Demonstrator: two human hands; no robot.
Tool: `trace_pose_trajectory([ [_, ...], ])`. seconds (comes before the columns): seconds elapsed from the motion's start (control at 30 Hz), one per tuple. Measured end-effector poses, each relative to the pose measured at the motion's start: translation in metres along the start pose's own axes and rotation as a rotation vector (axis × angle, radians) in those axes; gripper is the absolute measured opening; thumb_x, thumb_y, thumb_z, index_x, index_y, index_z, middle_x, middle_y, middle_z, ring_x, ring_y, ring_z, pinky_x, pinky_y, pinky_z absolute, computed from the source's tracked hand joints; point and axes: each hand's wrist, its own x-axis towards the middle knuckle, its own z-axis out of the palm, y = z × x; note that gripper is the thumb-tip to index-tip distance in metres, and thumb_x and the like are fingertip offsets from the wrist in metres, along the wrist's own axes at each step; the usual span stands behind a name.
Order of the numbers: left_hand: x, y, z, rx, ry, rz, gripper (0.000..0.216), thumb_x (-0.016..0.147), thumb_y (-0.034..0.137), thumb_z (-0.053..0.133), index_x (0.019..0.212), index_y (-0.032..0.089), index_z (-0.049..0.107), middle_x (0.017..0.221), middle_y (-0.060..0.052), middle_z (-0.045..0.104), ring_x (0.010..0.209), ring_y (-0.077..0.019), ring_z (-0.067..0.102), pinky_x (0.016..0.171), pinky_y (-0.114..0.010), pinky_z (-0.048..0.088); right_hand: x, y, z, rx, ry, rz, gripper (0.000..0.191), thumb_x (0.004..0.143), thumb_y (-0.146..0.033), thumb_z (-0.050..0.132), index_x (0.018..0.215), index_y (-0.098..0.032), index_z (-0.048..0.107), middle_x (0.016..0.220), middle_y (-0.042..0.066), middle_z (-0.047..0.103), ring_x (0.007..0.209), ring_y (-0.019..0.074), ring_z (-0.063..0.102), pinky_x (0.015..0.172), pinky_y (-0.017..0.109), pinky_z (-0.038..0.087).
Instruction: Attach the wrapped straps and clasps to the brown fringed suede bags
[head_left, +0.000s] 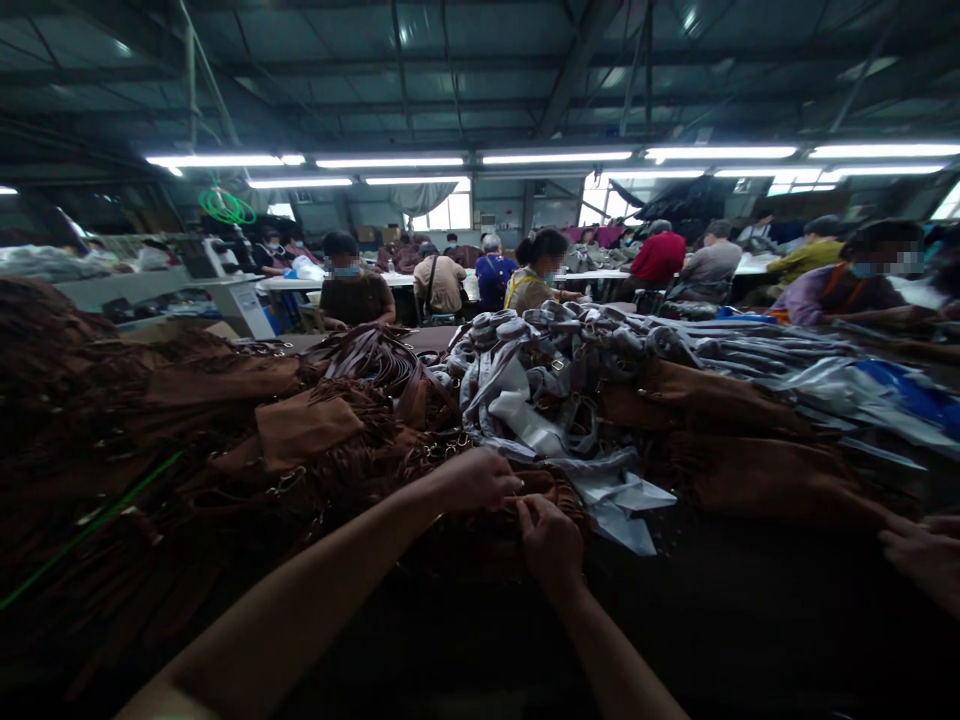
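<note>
My left hand (474, 482) and my right hand (551, 542) meet over a dark brown fringed bag (480, 545) lying in front of me. The fingers of both are closed in a pinch, their tips almost touching. Something small and thin seems to be between them, too fine and dim to name. Just beyond my hands lie straps wrapped in pale plastic (529, 425) with metal buckles. Left of my left hand is a brown suede bag (307, 430) with fringe and metal clasps.
Brown fringed bags heap up on the left (60, 400), with a green strip (90, 530) across them. At the right edge, another person's hand (926, 555) touches a brown bag (772, 480). Blue plastic (911, 400) lies behind it. Several people sit at tables farther back.
</note>
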Motion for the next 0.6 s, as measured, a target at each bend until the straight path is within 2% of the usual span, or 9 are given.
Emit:
trace_pose_trajectory([
  [0.13,0.081,0.008,-0.045,0.261,0.163,-0.030,0.033,0.083,0.037,0.050,0.074,0.014,0.070,0.063,-0.003,0.065,0.055,-0.0126,0.055,0.053,-0.022,0.038,0.000,0.002,0.003,0.000,0.019,0.004,0.029,0.092,-0.034,0.041,0.086,-0.022,0.066,0.085,0.003,0.071,0.074,0.0156,0.065,0.064,0.023,0.037],
  [0.3,0.189,0.005,-0.067,0.389,0.314,-0.050,0.018,0.076,0.023,0.057,0.084,0.017,0.073,0.086,-0.008,0.069,0.083,-0.0210,0.062,0.071,-0.027,0.044,-0.001,0.009,0.008,0.032,0.008,-0.046,0.031,0.094,-0.032,0.037,0.086,-0.022,0.066,0.086,0.004,0.070,0.074,0.0152,0.065,0.066,0.023,0.041],
  [0.47,0.248,-0.012,-0.084,0.394,0.394,-0.051,0.022,0.076,0.027,0.059,0.092,0.019,0.072,0.096,-0.008,0.069,0.092,-0.0221,0.061,0.079,-0.028,0.044,0.001,0.021,0.022,0.057,0.034,-0.123,0.034,0.094,-0.035,0.037,0.080,-0.023,0.066,0.081,0.005,0.070,0.070,0.0151,0.066,0.063,0.022,0.044],
  [0.6,0.282,-0.036,-0.127,0.378,0.542,-0.153,0.034,0.080,0.037,0.057,0.107,0.017,0.066,0.109,-0.010,0.065,0.104,-0.0248,0.057,0.088,-0.031,0.041,0.001,0.027,0.027,0.081,0.045,-0.192,0.026,0.091,-0.030,0.045,0.081,-0.029,0.068,0.077,0.002,0.070,0.071,0.0161,0.067,0.062,0.022,0.047],
])
